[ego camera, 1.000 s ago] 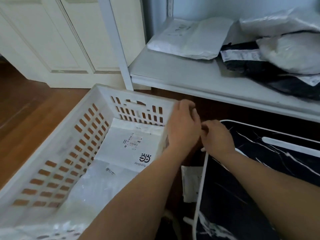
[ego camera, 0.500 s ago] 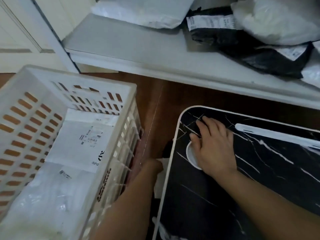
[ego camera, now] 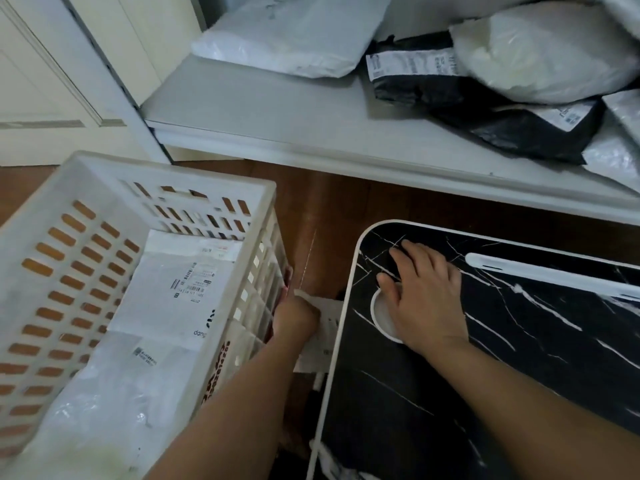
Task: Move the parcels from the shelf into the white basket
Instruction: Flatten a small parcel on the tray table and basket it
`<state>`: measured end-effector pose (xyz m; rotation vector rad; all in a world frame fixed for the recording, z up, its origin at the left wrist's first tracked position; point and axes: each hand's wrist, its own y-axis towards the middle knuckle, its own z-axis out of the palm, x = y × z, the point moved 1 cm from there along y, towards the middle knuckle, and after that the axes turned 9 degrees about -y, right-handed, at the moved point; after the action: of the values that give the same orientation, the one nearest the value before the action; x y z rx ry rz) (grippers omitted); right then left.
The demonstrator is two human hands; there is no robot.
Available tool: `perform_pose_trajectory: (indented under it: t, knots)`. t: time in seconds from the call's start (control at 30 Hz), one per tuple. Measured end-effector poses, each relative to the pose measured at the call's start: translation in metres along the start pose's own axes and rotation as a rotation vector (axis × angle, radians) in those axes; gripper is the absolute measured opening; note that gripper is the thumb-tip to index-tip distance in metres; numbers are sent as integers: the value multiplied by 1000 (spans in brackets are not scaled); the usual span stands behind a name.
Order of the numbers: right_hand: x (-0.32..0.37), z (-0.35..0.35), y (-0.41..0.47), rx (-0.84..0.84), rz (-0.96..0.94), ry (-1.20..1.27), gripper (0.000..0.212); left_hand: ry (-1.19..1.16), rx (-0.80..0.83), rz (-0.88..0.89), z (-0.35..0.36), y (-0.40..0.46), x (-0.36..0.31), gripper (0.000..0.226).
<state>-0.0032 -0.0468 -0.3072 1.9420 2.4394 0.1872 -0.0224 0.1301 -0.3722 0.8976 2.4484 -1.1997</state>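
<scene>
The white slotted basket (ego camera: pixel 173 174) stands on the floor at the left, holding a white labelled envelope (ego camera: pixel 180 289) and a clear plastic bag (ego camera: pixel 104 410). My left hand (ego camera: pixel 294 317) is down in the gap between the basket and a black table, fingers curled on a small flat white parcel (ego camera: pixel 323 344) lying there. My right hand (ego camera: pixel 426 292) rests flat on the black tabletop. On the white shelf (ego camera: pixel 277 116) lie a white parcel (ego camera: pixel 294 39), a black parcel (ego camera: pixel 415 81), a puffy white parcel (ego camera: pixel 547 53), another black one (ego camera: pixel 526 133) and a grey one (ego camera: pixel 616 154).
The black marble-patterned table (ego camera: pixel 485 375) with a white rim fills the lower right; a round white recess (ego camera: pixel 379 313) sits under my right hand. Brown wooden floor (ego camera: pixel 329 209) shows between basket, table and shelf. White cabinet doors (ego camera: pixel 52 81) stand behind the basket.
My left hand left the basket's corner and went down into the gap, where it now grips the white parcel. My right hand moved onto the black tabletop and stays flat.
</scene>
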Motion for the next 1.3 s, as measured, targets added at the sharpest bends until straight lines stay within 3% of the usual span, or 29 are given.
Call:
perform_pose_trajectory:
  t: [0.1,0.27,0.37,0.43,0.53,0.7,0.8,0.87,0.97,1.03,1.1,1.2,1.3]
  knots:
    - [-3,-10,-1,73,-39,63,55,70,-114,231,-45,-13,-26,19]
    - [-13,-41,-19,267,33,205,56,-42,-198,498,-107,-70,-68,63]
    - [-17,-64,-41,308,148,420,58,-130,-236,541,-127,-113,-87,81]
    - [-19,-75,-50,354,266,683,62,-225,-251,569,-134,-137,-96,79]
    - [-24,-93,-56,415,454,1019,75,-382,-222,634,-132,-175,-107,54]
    - [-43,-115,-64,304,639,1338,90,-793,160,440,-94,-213,-107,32]
    - [-70,-120,-72,142,657,1260,73,-895,285,375,-68,-208,-95,39]
    - [-93,-120,-79,121,633,1128,49,-758,297,334,-48,-201,-80,54]
    - [-125,-115,-90,245,459,948,44,-393,282,280,-19,-194,-55,70]
    - [-139,-110,-96,318,296,721,57,42,221,388,-2,-198,-45,61]
    - [-148,-103,-100,261,215,443,65,348,51,586,13,-207,-39,55]
    - [-145,-96,-116,-47,372,217,58,407,-81,881,35,-219,-38,60]
    - [-115,-71,-151,-106,401,133,67,390,-30,1090,62,-217,-31,55]
